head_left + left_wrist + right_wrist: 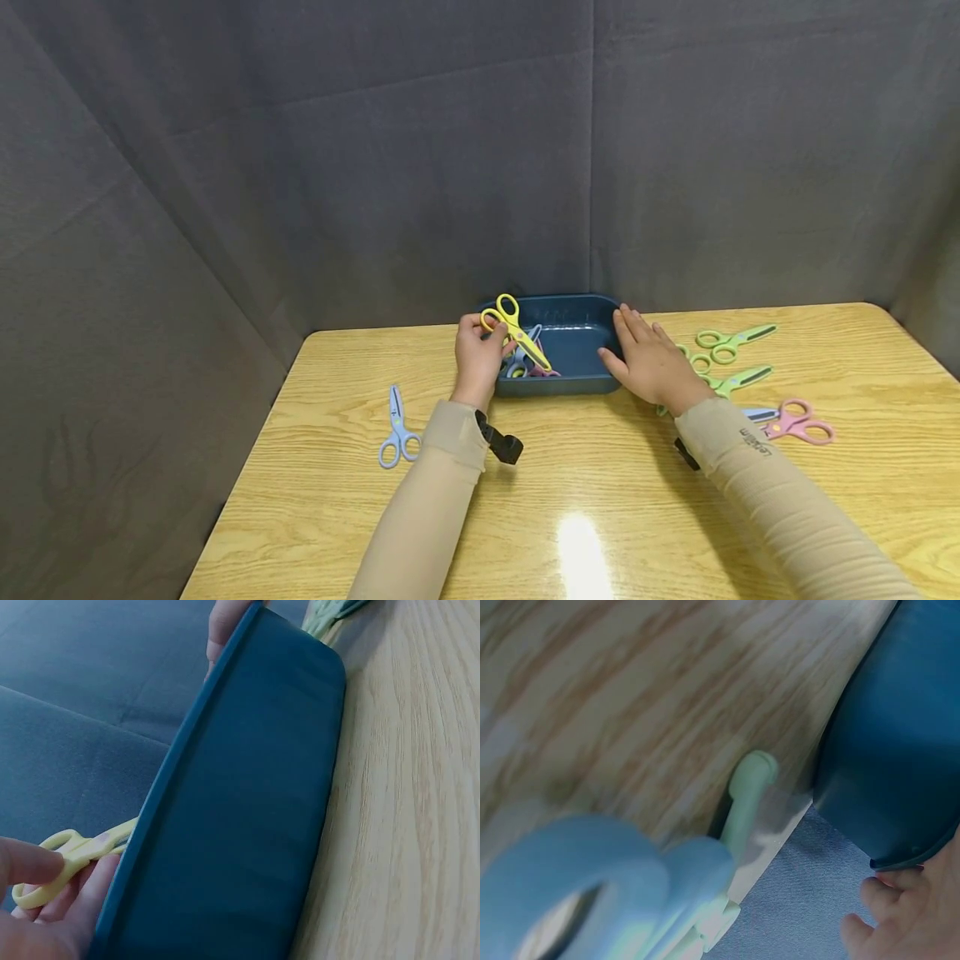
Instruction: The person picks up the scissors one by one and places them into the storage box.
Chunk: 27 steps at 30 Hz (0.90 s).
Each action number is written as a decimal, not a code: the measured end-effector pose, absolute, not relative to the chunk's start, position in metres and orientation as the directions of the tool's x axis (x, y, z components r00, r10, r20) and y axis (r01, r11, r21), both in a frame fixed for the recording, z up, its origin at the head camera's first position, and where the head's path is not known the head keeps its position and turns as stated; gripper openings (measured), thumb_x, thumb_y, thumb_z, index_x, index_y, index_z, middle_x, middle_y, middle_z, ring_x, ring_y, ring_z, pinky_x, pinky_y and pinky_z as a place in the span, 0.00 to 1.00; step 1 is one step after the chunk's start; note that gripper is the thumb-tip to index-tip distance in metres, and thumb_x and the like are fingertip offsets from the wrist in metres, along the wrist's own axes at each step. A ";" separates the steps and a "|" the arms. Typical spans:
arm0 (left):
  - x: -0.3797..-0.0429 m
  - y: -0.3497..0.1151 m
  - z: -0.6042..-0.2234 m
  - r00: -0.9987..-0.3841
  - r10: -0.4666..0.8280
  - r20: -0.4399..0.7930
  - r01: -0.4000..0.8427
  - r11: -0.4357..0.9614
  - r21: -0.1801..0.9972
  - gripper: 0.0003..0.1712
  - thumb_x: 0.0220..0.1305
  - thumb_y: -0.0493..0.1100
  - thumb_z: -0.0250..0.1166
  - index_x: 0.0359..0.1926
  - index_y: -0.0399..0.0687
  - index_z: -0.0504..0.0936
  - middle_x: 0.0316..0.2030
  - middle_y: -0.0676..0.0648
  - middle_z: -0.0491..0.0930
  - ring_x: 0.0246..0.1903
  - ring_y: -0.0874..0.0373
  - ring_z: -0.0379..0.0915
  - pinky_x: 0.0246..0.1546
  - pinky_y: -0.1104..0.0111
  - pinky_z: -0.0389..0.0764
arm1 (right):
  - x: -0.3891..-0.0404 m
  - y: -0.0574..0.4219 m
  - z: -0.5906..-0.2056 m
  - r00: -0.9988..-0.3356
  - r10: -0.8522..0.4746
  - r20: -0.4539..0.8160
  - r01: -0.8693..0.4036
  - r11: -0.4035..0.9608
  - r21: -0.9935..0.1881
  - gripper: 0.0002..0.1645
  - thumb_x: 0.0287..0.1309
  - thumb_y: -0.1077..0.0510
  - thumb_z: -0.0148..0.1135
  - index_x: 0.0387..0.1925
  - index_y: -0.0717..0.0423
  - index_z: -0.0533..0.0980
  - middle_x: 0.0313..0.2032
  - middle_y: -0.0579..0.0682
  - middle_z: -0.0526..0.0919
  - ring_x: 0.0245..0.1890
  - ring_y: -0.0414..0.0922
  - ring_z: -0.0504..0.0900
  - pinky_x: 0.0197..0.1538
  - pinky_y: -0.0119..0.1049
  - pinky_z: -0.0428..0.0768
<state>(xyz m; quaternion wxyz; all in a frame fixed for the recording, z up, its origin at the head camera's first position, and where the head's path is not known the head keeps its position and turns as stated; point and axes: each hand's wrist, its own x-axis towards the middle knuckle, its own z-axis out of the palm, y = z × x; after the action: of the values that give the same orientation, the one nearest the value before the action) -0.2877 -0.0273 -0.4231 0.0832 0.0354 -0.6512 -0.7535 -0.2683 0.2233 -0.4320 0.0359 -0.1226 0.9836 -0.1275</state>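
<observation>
My left hand (477,360) pinches a pair of yellow scissors (521,337) by the handles, at the left end of a dark blue tray (579,343). The yellow blades point down to the right, over the tray. Under them lie blue scissors (517,367) and a bit of pink scissors (550,373), partly hidden. On the tray's right rim rests my right hand (647,360), its fingers extended. The left wrist view shows thumb and fingers on the yellow handles (67,874) beside the tray wall (225,795).
Blue scissors (397,433) lie on the wooden table left of the tray. To the right are green scissors (738,337), more green scissors (742,380) and pink scissors (795,423), with a blue blade (761,413) beside them. A grey curtain (420,208) hangs behind the table.
</observation>
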 end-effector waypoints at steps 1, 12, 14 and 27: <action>-0.288 -0.027 -0.423 -0.984 -0.169 0.051 0.073 -0.124 0.990 0.08 0.71 0.29 0.60 0.42 0.38 0.68 0.40 0.41 0.69 0.50 0.39 0.81 0.47 0.60 0.85 | -0.268 0.223 -0.432 -0.968 -0.250 -0.038 -0.232 0.937 -0.261 0.48 0.78 0.38 0.39 0.79 0.67 0.38 0.79 0.64 0.35 0.79 0.62 0.38 0.77 0.59 0.37; -0.289 -0.022 -0.424 -0.986 -0.160 0.043 0.036 0.047 0.998 0.12 0.72 0.29 0.59 0.53 0.36 0.69 0.41 0.44 0.71 0.42 0.45 0.81 0.43 0.62 0.86 | -0.266 0.223 -0.433 -0.969 -0.247 -0.024 -0.235 0.943 -0.238 0.48 0.78 0.38 0.39 0.79 0.67 0.40 0.79 0.64 0.37 0.79 0.61 0.39 0.77 0.59 0.36; -0.290 -0.022 -0.423 -0.987 -0.154 0.043 0.029 0.092 0.995 0.16 0.72 0.29 0.58 0.58 0.35 0.68 0.42 0.42 0.73 0.42 0.42 0.83 0.43 0.63 0.86 | -0.266 0.223 -0.433 -0.968 -0.248 -0.022 -0.237 0.945 -0.226 0.48 0.78 0.37 0.38 0.79 0.67 0.40 0.79 0.64 0.37 0.79 0.61 0.39 0.77 0.59 0.37; -0.292 -0.019 -0.423 -0.985 -0.129 0.111 0.032 0.497 0.867 0.20 0.70 0.30 0.59 0.62 0.35 0.74 0.47 0.37 0.81 0.42 0.47 0.80 0.42 0.61 0.82 | -0.266 0.222 -0.433 -0.970 -0.242 -0.017 -0.233 0.949 -0.211 0.48 0.78 0.37 0.39 0.79 0.68 0.40 0.79 0.65 0.37 0.79 0.61 0.38 0.77 0.58 0.36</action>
<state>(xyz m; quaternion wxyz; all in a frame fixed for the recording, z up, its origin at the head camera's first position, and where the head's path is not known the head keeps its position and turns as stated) -0.2922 -0.0193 -0.4234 0.0808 0.0282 -0.8613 -0.5008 -0.2661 0.2220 -0.4329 0.0215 -0.1204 0.9870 -0.1042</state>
